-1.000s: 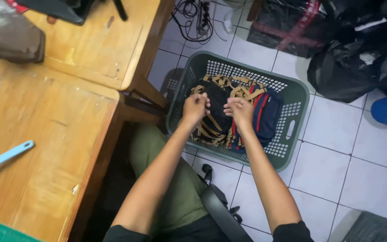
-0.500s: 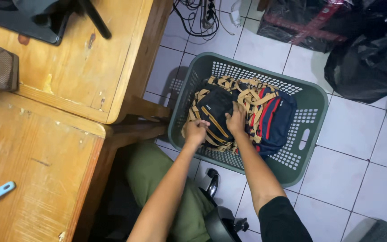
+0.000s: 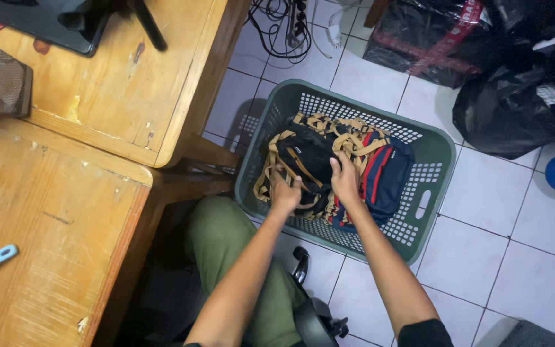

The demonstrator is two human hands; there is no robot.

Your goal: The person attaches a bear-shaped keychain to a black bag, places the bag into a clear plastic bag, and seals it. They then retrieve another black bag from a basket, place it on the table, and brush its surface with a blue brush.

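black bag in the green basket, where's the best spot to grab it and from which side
Probably its tan webbing straps, taken from above. The black bag lies slumped in the green laundry basket, whose walls block any approach from the sides; only the top is open. The straps loop loosely over the soft body, so fingers could hook under them. Both the left hand and right hand already rest on the bundle from above.

Showing grey-green on the perforated laundry basket (image 3: pixel 441 154), black with tan straps on one bag (image 3: pixel 306 157), navy with red stripes on another (image 3: pixel 387 177); glowing honey-brown across the tabletop (image 3: pixel 52 212); lying white on the floor tiles (image 3: pixel 502 212).
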